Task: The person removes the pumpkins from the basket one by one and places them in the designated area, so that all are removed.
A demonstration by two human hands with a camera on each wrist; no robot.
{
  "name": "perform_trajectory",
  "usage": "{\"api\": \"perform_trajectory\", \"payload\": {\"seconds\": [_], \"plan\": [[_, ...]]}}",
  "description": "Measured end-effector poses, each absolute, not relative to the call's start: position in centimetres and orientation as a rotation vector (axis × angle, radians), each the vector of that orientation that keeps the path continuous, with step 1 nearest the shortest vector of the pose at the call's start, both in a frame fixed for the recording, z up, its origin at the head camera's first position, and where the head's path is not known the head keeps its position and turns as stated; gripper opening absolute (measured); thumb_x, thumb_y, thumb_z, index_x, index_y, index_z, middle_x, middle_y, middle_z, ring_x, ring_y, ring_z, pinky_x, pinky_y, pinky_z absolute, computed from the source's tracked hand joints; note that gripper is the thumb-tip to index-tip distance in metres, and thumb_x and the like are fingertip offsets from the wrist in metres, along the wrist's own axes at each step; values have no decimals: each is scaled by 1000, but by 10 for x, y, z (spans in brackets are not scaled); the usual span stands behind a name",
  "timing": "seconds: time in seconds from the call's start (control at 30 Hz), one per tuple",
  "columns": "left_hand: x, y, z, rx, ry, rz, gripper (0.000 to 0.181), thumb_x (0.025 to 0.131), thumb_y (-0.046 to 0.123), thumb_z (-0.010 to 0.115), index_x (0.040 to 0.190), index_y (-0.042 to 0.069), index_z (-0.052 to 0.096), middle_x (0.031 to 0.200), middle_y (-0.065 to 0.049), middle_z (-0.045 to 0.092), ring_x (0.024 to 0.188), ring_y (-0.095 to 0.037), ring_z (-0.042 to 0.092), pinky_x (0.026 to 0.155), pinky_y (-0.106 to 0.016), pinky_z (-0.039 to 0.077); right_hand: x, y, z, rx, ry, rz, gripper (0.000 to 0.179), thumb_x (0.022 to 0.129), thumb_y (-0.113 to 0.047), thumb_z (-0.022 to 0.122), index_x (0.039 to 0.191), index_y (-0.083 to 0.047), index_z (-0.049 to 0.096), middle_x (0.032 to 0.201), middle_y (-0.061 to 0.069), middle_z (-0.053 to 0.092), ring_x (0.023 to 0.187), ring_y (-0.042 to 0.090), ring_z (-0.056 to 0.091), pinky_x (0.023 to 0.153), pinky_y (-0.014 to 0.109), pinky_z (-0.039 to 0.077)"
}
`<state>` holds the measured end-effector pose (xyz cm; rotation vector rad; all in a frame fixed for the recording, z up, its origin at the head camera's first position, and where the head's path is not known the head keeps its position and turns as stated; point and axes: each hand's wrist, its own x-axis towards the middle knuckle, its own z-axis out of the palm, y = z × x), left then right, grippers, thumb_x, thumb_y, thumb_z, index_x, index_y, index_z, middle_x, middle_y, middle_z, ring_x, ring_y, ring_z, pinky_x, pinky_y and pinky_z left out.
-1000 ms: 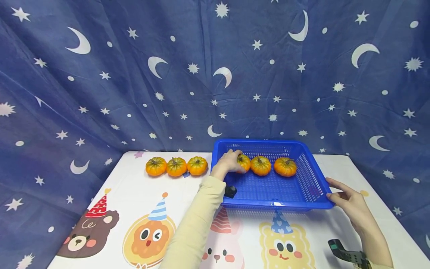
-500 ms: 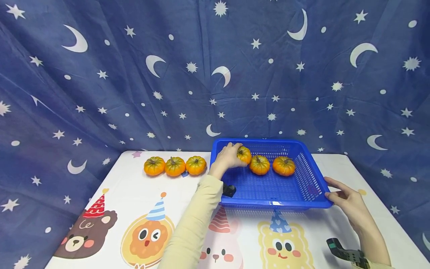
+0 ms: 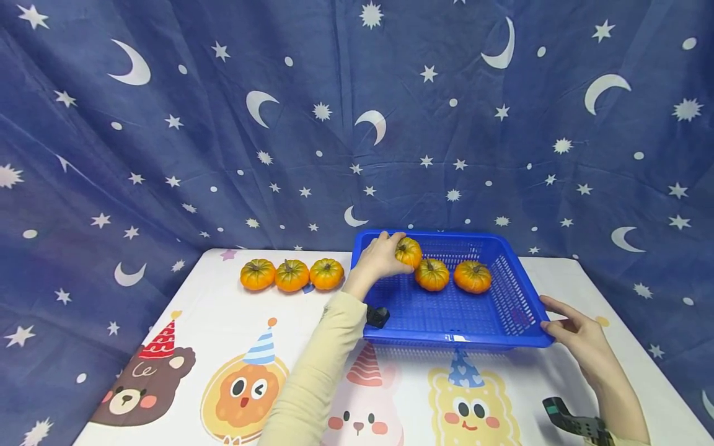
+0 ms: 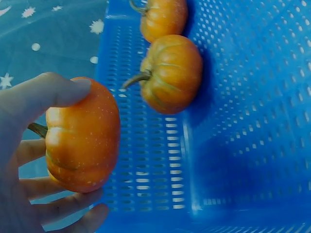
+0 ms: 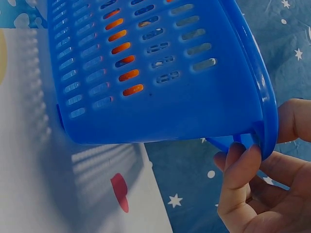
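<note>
At the near right, the right hand point(image 3: 582, 337) pinches the rim of the blue basket point(image 3: 446, 339) between thumb and curled fingers. Farther in, the left hand point(image 3: 382, 257) has its thumb and slightly spread fingers clamped on a pumpkin point(image 3: 410, 252) over the basket's back left part, near two other pumpkins point(image 3: 473, 277) inside; compared with a second ago, the held pumpkin shows higher in the head view, while three more pumpkins point(image 3: 292, 276) remain on the desk point(image 3: 220, 322).
</note>
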<state>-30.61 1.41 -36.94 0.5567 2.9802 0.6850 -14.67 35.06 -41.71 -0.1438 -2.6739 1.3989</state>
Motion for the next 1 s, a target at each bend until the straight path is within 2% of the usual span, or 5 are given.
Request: {"api": "perform_trajectory", "payload": {"seconds": [0.27, 0.5, 0.7, 0.93, 1.0], "plan": [[-298, 13, -357, 572, 3019, 735, 80, 74, 45, 75, 144, 24, 42, 125, -9, 52, 113, -28, 55, 92, -44, 50, -146, 350, -418, -151, -2679, 1395, 54, 93, -12, 57, 140, 10, 40, 88, -35, 51, 73, -2, 58, 66, 14, 49], [-287, 12, -347, 540, 3035, 789, 80, 75, 46, 75, 145, 25, 41, 129, -10, 51, 113, -28, 54, 93, -47, 49, -146, 350, -416, -161, -2687, 1390, 55, 93, -12, 57, 140, 11, 39, 84, -32, 54, 73, -1, 58, 65, 14, 49], [-276, 7, -337, 524, 3066, 800, 82, 75, 47, 76, 146, 26, 39, 128, -9, 50, 110, -27, 53, 89, -48, 49, -147, 351, -415, -163, -2696, 1384, 55, 93, -12, 56, 140, 10, 39, 82, -28, 57, 72, -1, 59, 66, 13, 49], [-261, -4, -334, 522, 3107, 852, 82, 76, 45, 75, 146, 27, 39, 125, -8, 51, 109, -26, 53, 87, -46, 51, -148, 351, -417, -150, -2680, 1406, 55, 93, -12, 57, 140, 10, 39, 90, -36, 50, 74, -2, 59, 66, 14, 50], [-257, -8, -333, 528, 3120, 873, 82, 75, 45, 75, 146, 26, 39, 124, -9, 51, 108, -26, 53, 85, -44, 51, -148, 351, -417, -150, -2679, 1407, 55, 93, -12, 57, 140, 11, 39, 88, -34, 52, 74, -2, 59, 66, 14, 50]]}}
